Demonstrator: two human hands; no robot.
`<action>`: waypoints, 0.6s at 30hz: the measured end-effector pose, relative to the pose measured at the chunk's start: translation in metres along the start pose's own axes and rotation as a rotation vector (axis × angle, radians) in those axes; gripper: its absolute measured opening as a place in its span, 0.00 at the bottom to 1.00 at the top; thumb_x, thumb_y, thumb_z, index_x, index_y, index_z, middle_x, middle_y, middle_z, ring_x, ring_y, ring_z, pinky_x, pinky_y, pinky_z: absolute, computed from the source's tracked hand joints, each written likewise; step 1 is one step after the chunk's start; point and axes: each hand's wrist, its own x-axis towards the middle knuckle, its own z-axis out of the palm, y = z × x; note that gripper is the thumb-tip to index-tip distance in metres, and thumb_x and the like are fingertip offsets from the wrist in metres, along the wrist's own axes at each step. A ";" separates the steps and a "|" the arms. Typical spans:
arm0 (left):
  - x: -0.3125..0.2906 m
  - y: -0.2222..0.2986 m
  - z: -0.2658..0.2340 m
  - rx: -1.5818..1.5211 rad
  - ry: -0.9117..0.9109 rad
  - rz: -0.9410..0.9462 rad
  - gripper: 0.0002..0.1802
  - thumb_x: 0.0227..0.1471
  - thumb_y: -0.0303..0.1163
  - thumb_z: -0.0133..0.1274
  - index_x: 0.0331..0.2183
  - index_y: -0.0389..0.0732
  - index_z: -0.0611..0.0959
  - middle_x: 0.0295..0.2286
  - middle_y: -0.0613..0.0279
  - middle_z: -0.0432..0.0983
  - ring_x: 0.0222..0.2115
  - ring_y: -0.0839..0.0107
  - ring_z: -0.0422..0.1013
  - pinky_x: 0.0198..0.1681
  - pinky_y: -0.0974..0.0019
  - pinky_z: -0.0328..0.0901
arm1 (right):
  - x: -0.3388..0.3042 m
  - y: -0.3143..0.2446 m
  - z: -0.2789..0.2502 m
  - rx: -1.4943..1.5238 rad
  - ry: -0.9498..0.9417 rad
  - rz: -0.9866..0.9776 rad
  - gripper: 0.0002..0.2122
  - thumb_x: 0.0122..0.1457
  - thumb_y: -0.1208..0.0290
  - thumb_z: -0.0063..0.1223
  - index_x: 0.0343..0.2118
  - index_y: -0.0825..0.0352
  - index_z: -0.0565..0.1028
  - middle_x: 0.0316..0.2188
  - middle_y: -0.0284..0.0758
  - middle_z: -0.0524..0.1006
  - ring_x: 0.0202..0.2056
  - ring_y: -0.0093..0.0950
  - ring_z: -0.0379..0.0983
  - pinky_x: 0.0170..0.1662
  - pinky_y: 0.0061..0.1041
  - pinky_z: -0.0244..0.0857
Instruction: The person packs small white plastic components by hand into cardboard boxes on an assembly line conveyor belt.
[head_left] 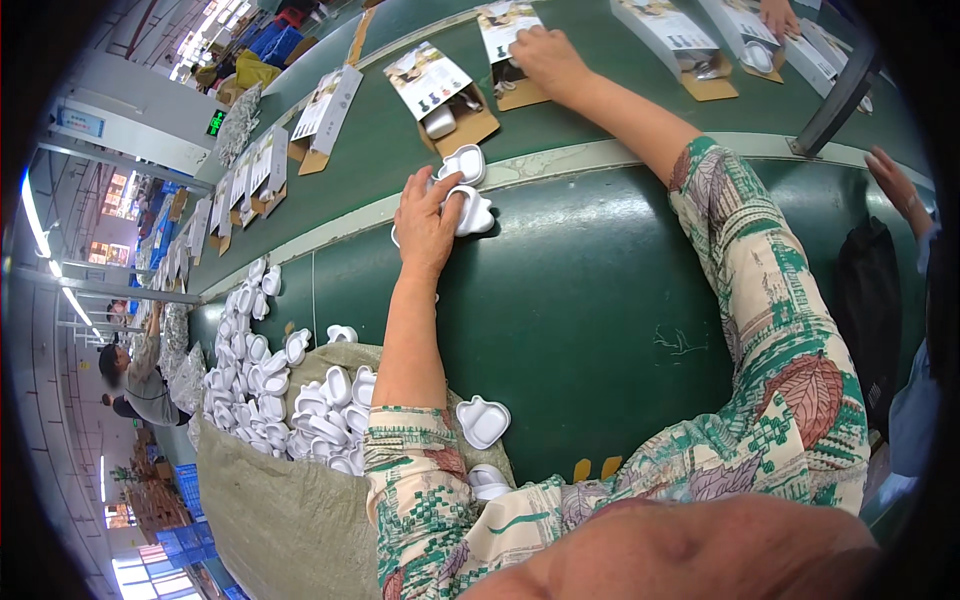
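Observation:
Beside the belt's pale edge rail, my left hand [428, 222] is closed over several small white plastic dishes. One white dish [465, 163] leans on the rail beyond its fingers, and another dish [473, 210] shows by its thumb. My right hand [552, 66] reaches across to an open printed carton [507, 28] on the belt. Its fingers are bent at the carton's open end, and what they grip there is hidden. Just left of that stands another open carton [428, 85], its brown flap down, with a white piece [439, 122] showing in the mouth.
A heap of white dishes [245, 370] lies at the left, partly on an olive woven sack [290, 510]. More open cartons [325, 110] line the green belt [370, 130]. A metal post [840, 100] rises at the right. Another person's hand [778, 16] touches a carton at the far right.

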 end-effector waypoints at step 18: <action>-0.010 -0.007 0.000 -0.248 0.069 0.023 0.35 0.37 0.18 0.41 0.53 0.44 0.67 0.57 0.49 0.52 0.56 0.53 0.55 0.56 0.62 0.54 | -0.069 -0.078 -0.060 0.542 -0.072 -0.380 0.05 0.48 0.73 0.45 0.28 0.65 0.69 0.29 0.35 0.69 0.37 0.32 0.67 0.42 0.28 0.61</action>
